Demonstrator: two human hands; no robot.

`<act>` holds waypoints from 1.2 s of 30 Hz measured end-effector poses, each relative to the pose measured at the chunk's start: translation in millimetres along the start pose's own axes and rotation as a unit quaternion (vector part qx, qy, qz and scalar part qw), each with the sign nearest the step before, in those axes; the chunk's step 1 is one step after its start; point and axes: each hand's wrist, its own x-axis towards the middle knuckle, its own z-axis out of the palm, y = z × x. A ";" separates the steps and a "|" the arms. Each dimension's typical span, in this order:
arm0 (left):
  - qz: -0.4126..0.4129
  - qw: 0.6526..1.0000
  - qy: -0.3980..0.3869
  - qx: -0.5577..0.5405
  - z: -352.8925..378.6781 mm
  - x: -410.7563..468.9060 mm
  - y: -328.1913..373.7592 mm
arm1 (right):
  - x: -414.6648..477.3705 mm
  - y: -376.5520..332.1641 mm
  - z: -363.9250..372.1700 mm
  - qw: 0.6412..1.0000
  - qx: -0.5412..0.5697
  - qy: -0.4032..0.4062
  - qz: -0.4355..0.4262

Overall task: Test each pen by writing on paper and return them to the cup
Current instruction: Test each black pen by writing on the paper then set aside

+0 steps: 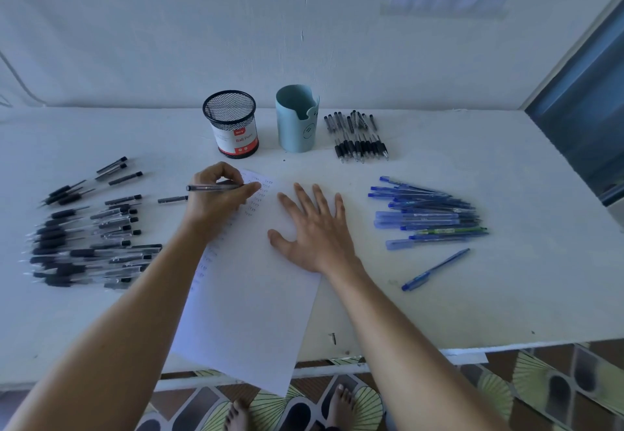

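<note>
Our left hand (219,194) pinches a slim clear-barrelled black pen (212,187) between curled fingers and thumb, close to its tip. The tip sits on the upper left part of the white sheet of paper (250,312), among rows of small test marks. Our right hand (314,228) lies flat on the sheet with straight, spread fingers and grips nothing. We judge the pen light, stiff and rather slick along its smooth plastic barrel, so a hold low by the tip suits writing. A pinch at mid-barrel would suit dropping it into a cup. The paper looks thin and limp, and its near corner overhangs the white table (472,312), so it would slide without that flat palm. A black wire-mesh cup (231,126) and a pale blue plastic cup (297,123) stand at the back, well apart from the pen; we cannot tell which is meant. A heap of black pens (91,238) lies to the left and a heap of blue pens (429,218) to the right.
</note>
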 end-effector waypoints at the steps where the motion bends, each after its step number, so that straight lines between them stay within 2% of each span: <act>1: 0.007 1.000 0.006 0.002 -0.4 0.2 -0.7 | 0.1 0.0 0.3 1.000 0.000 0.000 0.001; 7: -0.008 1.000 0.004 0.001 -0.7 0.1 -0.9 | 0.5 0.0 0.7 1.000 0.000 0.003 0.000; 11: -0.037 0.999 0.033 -0.007 2.9 1.4 -3.7 | 0.3 0.1 -0.1 1.000 0.000 -0.004 0.002; 17: -0.011 0.999 0.049 -0.005 0.5 2.0 -7.6 | 0.4 0.2 0.0 1.000 -0.005 -0.008 -0.001; 25: 0.009 0.977 0.056 -0.207 5.2 4.4 -2.5 | 1.1 0.7 0.2 1.000 -0.004 -0.006 -0.004; 28: -0.039 0.946 0.035 -0.321 8.1 2.0 11.6 | 1.1 0.9 0.7 1.000 -0.009 -0.007 -0.003; 30: -0.088 0.894 -0.032 -0.439 3.7 -1.9 19.2 | 0.7 0.9 1.7 1.000 -0.012 -0.007 -0.003; 32: -0.103 0.849 -0.075 -0.513 -0.6 -4.2 22.5 | 0.7 1.0 2.0 1.000 -0.012 -0.007 -0.004; 36: -0.091 0.847 -0.082 -0.518 -4.2 -5.0 24.1 | 0.6 0.8 2.3 1.000 -0.014 -0.004 -0.006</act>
